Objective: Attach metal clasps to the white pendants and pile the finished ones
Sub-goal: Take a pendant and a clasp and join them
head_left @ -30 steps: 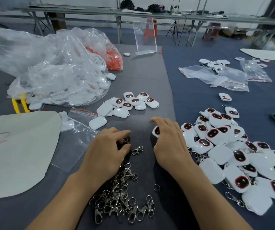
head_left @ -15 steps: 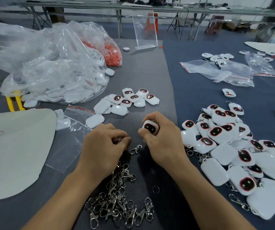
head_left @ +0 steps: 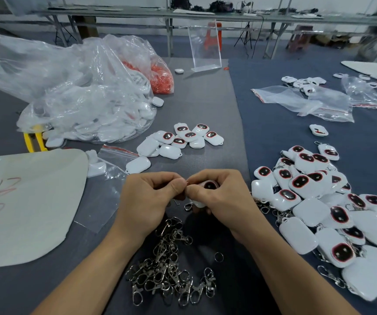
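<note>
A: Both hands are meeting over the grey mat (head_left: 205, 98), thumbs touching. The right hand (head_left: 219, 196) is curling round one white pendant (head_left: 209, 185), with its dark window facing up.

B: And the left hand (head_left: 147, 198) is pinching tight against that pendant's edge. I'm reading that as a clasp going on, but the fingers are hiding it and the join completely.

A: There's a stray clasp (head_left: 188, 206) showing just under the thumbs, too. So this pendant is being fitted, not finished, I'd say.

B: Look at how the job is standing overall. The finished pile (head_left: 319, 201) is spreading across the blue cloth to the right. There are a good many in it, with hooks peeking out between the white shells.

A: Good progress, then. But the heap of clasps (head_left: 171, 269) is lying between the forearms, and it's far from used up.

B: A small cluster of bare pendants (head_left: 183, 139) is waiting just beyond the hands, with no metal on them that I can make out.

A: And the big plastic bag (head_left: 80, 105) on the left is bulging with more white shells.

B: I'm calling it well under way, yet with plenty left. This join needs finishing and the pendant needs dropping on the pile at right. After that come the cluster and the bag.
</note>
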Action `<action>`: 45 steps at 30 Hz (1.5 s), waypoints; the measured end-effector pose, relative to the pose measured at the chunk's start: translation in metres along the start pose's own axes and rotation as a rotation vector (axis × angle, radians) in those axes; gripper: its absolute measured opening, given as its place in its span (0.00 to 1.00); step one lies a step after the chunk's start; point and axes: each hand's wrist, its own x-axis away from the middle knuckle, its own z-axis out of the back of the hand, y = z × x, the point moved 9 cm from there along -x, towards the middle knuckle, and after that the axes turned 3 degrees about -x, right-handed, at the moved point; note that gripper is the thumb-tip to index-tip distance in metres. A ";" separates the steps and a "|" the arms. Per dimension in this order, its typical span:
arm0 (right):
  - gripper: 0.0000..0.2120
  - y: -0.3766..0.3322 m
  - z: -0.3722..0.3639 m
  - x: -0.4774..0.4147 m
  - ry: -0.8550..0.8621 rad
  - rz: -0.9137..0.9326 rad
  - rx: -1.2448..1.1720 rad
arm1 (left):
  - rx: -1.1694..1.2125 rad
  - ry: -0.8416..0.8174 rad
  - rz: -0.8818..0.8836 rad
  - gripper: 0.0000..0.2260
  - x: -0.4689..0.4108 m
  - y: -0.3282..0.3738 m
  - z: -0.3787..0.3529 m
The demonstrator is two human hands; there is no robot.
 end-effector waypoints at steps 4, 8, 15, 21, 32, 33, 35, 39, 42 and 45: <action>0.02 -0.001 0.005 0.001 0.063 0.007 0.004 | -0.071 -0.006 -0.045 0.07 0.004 0.007 0.000; 0.05 -0.005 0.011 0.003 0.146 0.052 0.018 | -0.208 0.014 -0.136 0.06 0.006 0.018 0.003; 0.07 -0.016 0.016 0.008 0.233 0.183 0.238 | -0.462 0.091 -0.214 0.05 0.013 0.027 -0.003; 0.07 -0.017 0.015 0.006 0.177 0.165 0.158 | -0.192 0.065 -0.091 0.09 0.009 0.015 0.000; 0.07 -0.021 0.004 0.007 0.082 0.143 0.251 | -0.148 0.115 -0.140 0.06 0.011 0.023 0.003; 0.08 -0.021 0.004 0.006 0.087 0.137 0.253 | -0.170 0.108 -0.161 0.07 0.011 0.025 0.003; 0.09 -0.020 0.005 0.006 0.093 0.121 0.232 | -0.195 0.084 -0.177 0.07 0.011 0.023 0.002; 0.09 -0.023 0.007 0.009 0.149 0.141 0.228 | -0.247 0.091 -0.179 0.04 0.011 0.022 0.002; 0.09 -0.019 0.007 0.011 0.195 0.128 0.149 | -0.257 0.072 -0.189 0.03 0.010 0.023 0.000; 0.09 -0.016 0.006 0.012 0.229 0.119 0.105 | -0.322 0.104 -0.218 0.03 0.011 0.030 0.003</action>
